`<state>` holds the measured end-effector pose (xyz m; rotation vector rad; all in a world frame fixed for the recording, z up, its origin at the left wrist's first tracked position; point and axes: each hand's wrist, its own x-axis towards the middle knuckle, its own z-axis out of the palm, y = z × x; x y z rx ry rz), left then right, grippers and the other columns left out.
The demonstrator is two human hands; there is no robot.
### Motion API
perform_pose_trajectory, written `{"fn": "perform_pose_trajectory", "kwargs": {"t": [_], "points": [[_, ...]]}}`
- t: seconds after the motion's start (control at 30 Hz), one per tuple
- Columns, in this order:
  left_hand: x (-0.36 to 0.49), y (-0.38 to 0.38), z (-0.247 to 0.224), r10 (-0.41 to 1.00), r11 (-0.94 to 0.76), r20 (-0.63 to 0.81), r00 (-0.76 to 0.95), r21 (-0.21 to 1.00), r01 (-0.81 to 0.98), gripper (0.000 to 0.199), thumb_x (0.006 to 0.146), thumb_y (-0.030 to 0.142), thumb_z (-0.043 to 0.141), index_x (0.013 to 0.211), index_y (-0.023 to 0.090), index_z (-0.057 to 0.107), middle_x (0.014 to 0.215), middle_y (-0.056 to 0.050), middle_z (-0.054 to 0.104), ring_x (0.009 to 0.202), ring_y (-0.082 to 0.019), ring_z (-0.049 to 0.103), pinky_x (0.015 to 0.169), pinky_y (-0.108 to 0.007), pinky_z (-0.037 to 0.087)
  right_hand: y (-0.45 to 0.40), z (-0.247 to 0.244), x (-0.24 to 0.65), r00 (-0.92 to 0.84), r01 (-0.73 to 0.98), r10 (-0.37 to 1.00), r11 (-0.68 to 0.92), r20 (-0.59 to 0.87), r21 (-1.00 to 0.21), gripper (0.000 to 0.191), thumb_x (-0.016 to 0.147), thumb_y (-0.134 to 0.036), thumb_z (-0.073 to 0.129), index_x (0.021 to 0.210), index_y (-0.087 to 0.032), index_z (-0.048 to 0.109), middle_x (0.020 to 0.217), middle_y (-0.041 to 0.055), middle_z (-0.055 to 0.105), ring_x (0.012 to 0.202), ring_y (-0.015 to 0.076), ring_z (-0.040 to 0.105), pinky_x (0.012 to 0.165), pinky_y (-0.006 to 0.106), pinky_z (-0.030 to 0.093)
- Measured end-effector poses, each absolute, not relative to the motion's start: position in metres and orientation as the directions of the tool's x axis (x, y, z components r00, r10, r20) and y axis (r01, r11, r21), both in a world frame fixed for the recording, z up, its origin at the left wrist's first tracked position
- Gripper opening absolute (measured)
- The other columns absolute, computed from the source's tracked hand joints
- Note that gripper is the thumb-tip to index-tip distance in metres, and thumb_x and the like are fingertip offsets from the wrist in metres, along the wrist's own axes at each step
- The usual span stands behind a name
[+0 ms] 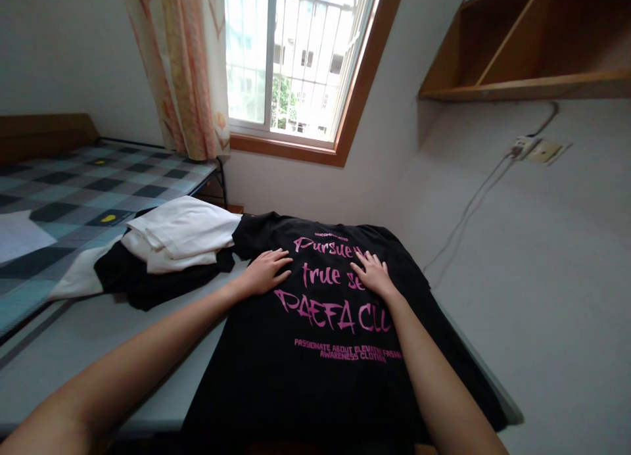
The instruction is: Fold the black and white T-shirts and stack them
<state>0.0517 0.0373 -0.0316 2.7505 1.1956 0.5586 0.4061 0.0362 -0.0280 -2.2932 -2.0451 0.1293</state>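
Observation:
A black T-shirt (pixel 315 389) with pink lettering lies spread out over the table (pixel 162 350), its lower part toward me. My left hand (pixel 267 271) rests flat on the shirt's left side, beside the print, with the fingers stretched out. On the right, my right hand (pixel 374 274) lies flat over part of the lettering, fingers spread. Neither hand grips the cloth. To the left of the shirt is a pile of clothes, with a folded white garment (pixel 185 231) on top of black ones (pixel 148 290). The shirt's left sleeve touches this pile.
A bed with a checked cover (pixel 123 179) adjoins the table at left, with a white sheet of paper (pixel 22 237) on it. A wall with a socket (pixel 525 147) and hanging cables borders the right. A wooden shelf (pixel 552 85) juts out above. Behind are a window and curtain (pixel 190 80).

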Motion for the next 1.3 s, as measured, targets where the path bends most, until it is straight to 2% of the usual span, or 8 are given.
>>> {"fn": "perform_pose_trajectory", "kwargs": {"t": [0.53,1.3], "points": [[0.0502,0.0386,-0.0333,0.720,-0.692,0.313,0.619,0.264,0.672,0.043,0.098,0.043,0.047,0.132,0.021,0.063,0.147,-0.010,0.053,0.139,-0.029,0.046,0.115,-0.049,0.035,0.0330,-0.0225,0.4022,0.123,0.985,0.991,-0.127,-0.045,-0.120,0.065,0.100,-0.056,0.032,0.157,-0.025,0.031,0.164,0.0123,0.025,0.151,0.0319,0.019,0.119,0.053,0.016],[0.0504,0.0388,-0.0337,0.719,-0.694,0.308,0.623,0.262,0.671,0.045,0.098,0.044,0.046,0.131,0.019,0.063,0.147,-0.012,0.053,0.139,-0.031,0.045,0.115,-0.050,0.035,0.0330,-0.0231,0.4028,0.122,0.985,0.992,-0.126,-0.040,-0.120,0.065,0.100,-0.056,0.032,0.157,-0.025,0.031,0.164,0.0116,0.026,0.151,0.0319,0.020,0.119,0.054,0.016]]}}
